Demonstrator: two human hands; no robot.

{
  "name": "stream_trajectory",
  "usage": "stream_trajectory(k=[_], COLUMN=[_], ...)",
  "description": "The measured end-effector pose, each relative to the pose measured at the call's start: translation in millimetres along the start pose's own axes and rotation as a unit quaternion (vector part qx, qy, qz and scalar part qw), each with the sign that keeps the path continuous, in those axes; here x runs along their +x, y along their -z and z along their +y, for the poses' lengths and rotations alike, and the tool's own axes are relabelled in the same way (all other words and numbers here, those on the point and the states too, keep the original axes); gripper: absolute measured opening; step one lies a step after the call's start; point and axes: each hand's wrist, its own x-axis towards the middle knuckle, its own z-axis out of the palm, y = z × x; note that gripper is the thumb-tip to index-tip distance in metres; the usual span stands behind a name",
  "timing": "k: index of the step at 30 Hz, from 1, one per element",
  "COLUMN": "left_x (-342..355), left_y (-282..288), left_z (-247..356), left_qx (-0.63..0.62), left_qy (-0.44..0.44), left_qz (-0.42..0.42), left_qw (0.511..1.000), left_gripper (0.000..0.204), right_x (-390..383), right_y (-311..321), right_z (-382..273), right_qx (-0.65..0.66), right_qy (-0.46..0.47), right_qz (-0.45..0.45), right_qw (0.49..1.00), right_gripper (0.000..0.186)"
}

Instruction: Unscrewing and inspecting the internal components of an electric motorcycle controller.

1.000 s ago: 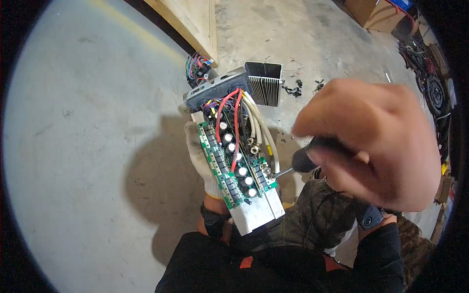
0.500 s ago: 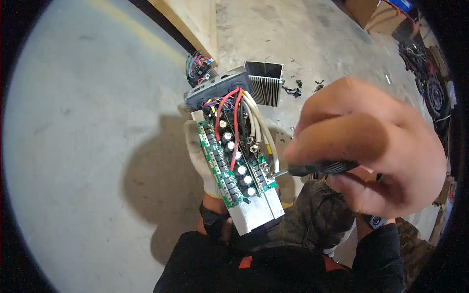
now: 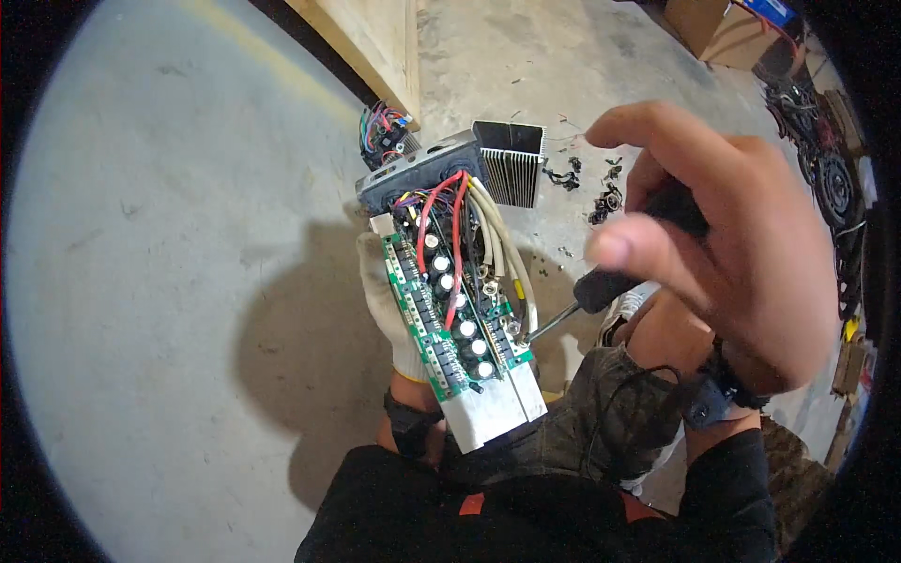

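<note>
Right hand (image 3: 751,235): loosely held a screwdriver (image 3: 601,289), tip leftward.
Left hand (image 3: 382,305): nearer, gripped the circuit board (image 3: 441,340) by its far side.
Board's lie: left of the right hand, long axis slanted near-to-far.

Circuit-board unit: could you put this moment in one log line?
left hand: gloved, holds circuit-board unit; right hand: bare, holds screwdriver, tip at unit's right edge; floor: finned metal block

No txt, labels, brands, nos. or signs legible anywhere in view.
</note>
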Motion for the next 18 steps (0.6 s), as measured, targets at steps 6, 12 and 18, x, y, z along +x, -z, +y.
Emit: stream_trajectory(k=[6, 12, 18], left_x=[0, 2, 0], left_y=[3, 1, 5], left_z=[-8, -5, -2], left_qx=[-0.027, -0.005, -0.093], left_qy=[0.018, 0.01, 0.031], left_qz=[-0.01, -0.02, -0.093], left_qw=[0.999, 1.0, 0.991], left_gripper=[0.074, 0.069, 0.067], right_x=[1, 4, -1], right_y=[4, 1, 12], right_z=[6, -16, 1], right_qx=[-0.013, -0.044, 0.037], right_qy=[0.06, -0.228, 0.115], right_qz=[-0.024, -0.003, -0.032], right_qw=[0.998, 0.973, 0.992], right_gripper=[0.03, 0.033, 0.034])
